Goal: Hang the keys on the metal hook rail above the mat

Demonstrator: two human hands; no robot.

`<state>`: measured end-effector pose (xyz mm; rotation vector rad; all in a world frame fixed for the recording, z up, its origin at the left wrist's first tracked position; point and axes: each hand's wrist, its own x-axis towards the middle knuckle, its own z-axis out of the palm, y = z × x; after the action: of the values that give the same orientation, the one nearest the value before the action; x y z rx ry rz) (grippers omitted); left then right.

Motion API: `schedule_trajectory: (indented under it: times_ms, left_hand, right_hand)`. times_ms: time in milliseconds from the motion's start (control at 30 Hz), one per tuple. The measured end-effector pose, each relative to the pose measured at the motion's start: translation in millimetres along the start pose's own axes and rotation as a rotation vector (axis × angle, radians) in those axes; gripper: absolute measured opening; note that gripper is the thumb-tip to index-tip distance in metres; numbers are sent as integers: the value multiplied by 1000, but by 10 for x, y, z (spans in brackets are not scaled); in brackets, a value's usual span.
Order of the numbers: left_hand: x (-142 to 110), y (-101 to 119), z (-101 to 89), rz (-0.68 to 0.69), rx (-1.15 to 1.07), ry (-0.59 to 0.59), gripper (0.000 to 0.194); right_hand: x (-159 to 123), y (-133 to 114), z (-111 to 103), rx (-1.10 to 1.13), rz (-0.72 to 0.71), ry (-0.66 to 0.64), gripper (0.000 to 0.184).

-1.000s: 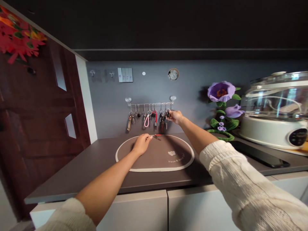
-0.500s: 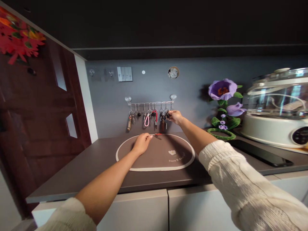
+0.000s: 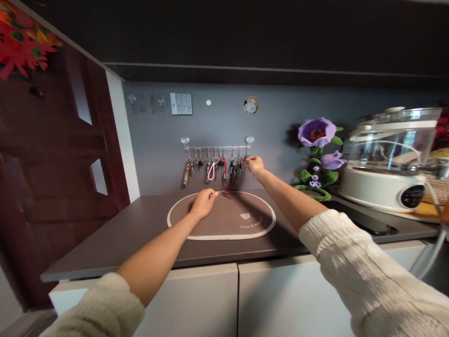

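My left hand [image 3: 205,202] is low over the oval brown mat [image 3: 196,228], its fingers pinched together. A small red item with a dark flat part [image 3: 227,192] is just past these fingertips, at the mat's far edge. Whether the hand grips it cannot be made out. My right hand [image 3: 256,166] is raised at the right end of a clear hook rack [image 3: 217,148], fingers curled together under the last hook. Anything between them is hidden. Several bunches of keys hang from the rack; the nearest bunch [image 3: 240,163] is just left of my right fingertips. A pink strap [image 3: 211,171] hangs mid-rack.
Right of my right hand stands a purple crocheted flower [image 3: 317,133]. Behind my right forearm lies a black phone [image 3: 372,223], near a white appliance with a clear top [image 3: 379,187]. A dark cabinet [image 3: 245,37] overhangs the counter [image 3: 140,234]. Light switches [image 3: 181,104] are on the wall.
My right hand has drawn slightly away from the hanging keys, which now show with a gap beside its fingers. The left hand stays by the red item. The view has shifted slightly right.
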<state>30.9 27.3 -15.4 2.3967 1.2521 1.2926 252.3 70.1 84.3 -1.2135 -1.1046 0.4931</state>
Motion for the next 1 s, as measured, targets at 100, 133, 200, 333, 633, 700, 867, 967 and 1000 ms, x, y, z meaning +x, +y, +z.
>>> schedule_trajectory:
  times_ms: [100,133,200,333,633,700,867,967,1000]
  left_hand:
    - [6,-9,-8,-5,10,27,26]
    - [9,-15,-8,-7,12,36,26]
    - [18,-29,-7,-11,11,41,25]
    - [33,-48,-7,-26,11,56,23]
    - [47,-55,-13,-68,21,69,20]
    - [48,-59,-10,-73,24,61,19]
    - [45,-70,-7,-130,46,15,15]
    - [44,-75,-9,-153,75,-2,13]
    - [45,-77,-9,-154,84,-8,13]
  right_hand:
    - [-131,-9,68,18,-35,59,3]
    - [-189,-6,100,27,-43,44,3]
    - [-318,18,172,52,-38,-9,1]
    - [-574,160,319,68,11,-165,7]
    - [-732,543,471,-369,-17,-229,8]
    - [-706,582,488,-466,-54,-224,9]
    - [-656,672,546,-635,-163,-248,11]
    - [-651,696,571,-774,-206,-331,19]
    - [-653,696,574,-832,-222,-363,23]
